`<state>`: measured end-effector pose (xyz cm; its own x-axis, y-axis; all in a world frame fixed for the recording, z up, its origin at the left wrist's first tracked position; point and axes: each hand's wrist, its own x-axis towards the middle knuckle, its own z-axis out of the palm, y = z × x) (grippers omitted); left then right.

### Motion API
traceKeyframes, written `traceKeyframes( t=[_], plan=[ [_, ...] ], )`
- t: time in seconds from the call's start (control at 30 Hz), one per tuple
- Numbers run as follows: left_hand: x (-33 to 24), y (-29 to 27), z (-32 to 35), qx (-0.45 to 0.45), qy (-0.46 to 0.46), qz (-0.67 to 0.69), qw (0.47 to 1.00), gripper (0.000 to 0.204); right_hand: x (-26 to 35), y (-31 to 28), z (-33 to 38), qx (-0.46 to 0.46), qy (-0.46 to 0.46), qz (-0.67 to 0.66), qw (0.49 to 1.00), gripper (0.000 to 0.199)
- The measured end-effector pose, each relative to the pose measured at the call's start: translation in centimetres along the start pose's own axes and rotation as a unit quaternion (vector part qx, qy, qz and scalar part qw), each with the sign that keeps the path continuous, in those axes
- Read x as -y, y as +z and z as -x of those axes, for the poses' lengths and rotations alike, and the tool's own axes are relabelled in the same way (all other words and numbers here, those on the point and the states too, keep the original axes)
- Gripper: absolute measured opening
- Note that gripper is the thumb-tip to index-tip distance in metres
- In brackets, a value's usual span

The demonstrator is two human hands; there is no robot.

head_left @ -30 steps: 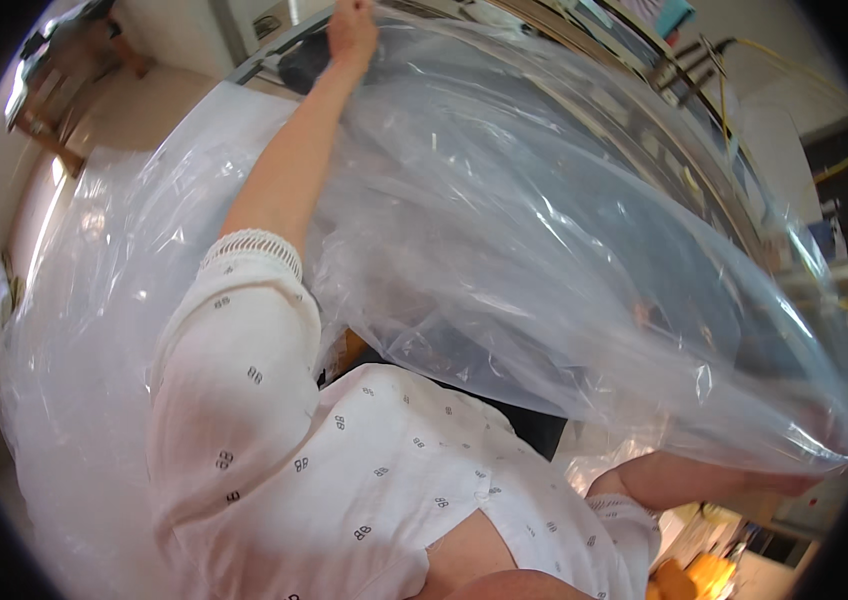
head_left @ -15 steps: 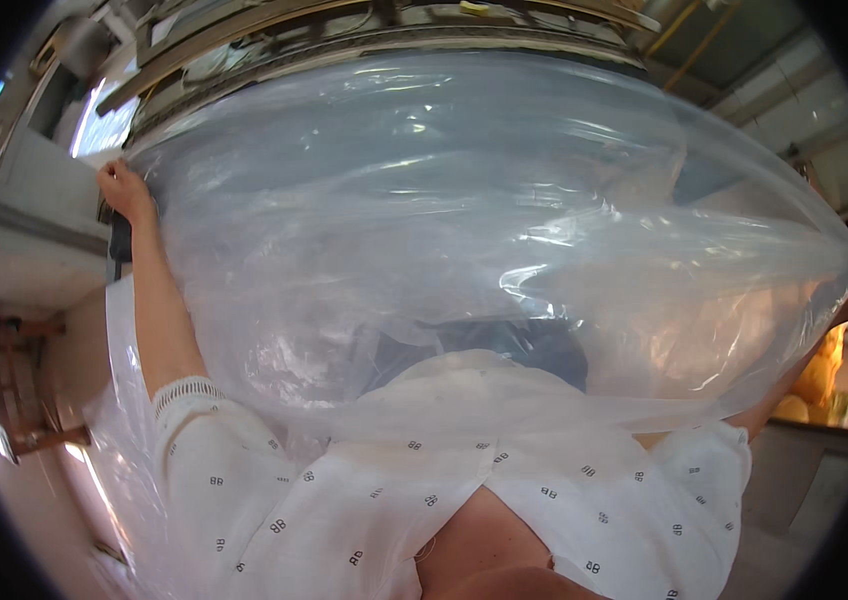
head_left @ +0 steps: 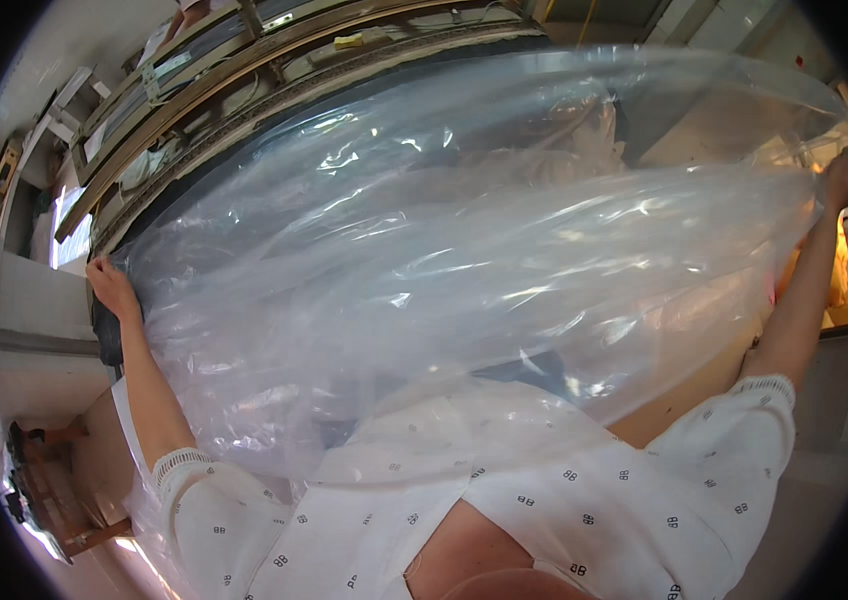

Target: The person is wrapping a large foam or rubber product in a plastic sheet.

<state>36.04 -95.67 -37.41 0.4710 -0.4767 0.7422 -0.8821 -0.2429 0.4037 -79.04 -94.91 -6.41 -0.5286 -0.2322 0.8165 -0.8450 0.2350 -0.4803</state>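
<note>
A large clear plastic film (head_left: 464,240) stretches in loose, shiny folds between my outspread arms, puffed up over a dark surface in front of my body. My left hand (head_left: 112,284), far out to the left, pinches one end of it at the edge of that surface. Out to the right, my right hand (head_left: 842,178) is closed on the film's other end, raised higher than the left. More of the film hangs down beside my left arm.
Beyond the film runs a long machine frame (head_left: 214,90) with wooden and metal bars, a small yellow object (head_left: 348,41) on it. Part of another person (head_left: 191,10) shows behind it. A wooden stool (head_left: 69,490) stands at the lower left.
My right hand has risen and moved farther forward, pulling the film's right end with it. The view has turned, and the film's folds now slant up to the right.
</note>
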Motion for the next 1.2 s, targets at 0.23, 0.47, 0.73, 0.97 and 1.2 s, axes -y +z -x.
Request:
traceKeyframes(
  t=[0.23,0.47,0.73,0.97,1.2],
  plan=[
    [11.4,-4.7,1.2,-0.067,-0.162,-0.142,0.974,0.027,24.9,7.3,16.8,-0.142,-0.477,-0.005,0.868,0.038],
    [15.2,-11.5,0.0,-0.034,-0.033,-0.239,0.970,0.025,18.3,20.2,36.3,0.330,-0.474,-0.018,0.816,0.044],
    [14.8,-9.0,1.5,0.025,-0.064,-0.251,0.966,0.023,25.0,23.6,36.6,0.319,-0.397,-0.047,0.859,0.036],
    [15.3,-10.3,0.6,0.038,-0.038,-0.236,0.970,0.026,26.7,27.3,36.1,0.672,-0.113,-0.319,0.658,0.015],
    [12.4,-17.0,-0.2,-0.042,-0.239,-0.010,0.970,0.031,29.3,30.8,39.1,0.495,-0.201,-0.239,0.811,0.022]
  ],
)
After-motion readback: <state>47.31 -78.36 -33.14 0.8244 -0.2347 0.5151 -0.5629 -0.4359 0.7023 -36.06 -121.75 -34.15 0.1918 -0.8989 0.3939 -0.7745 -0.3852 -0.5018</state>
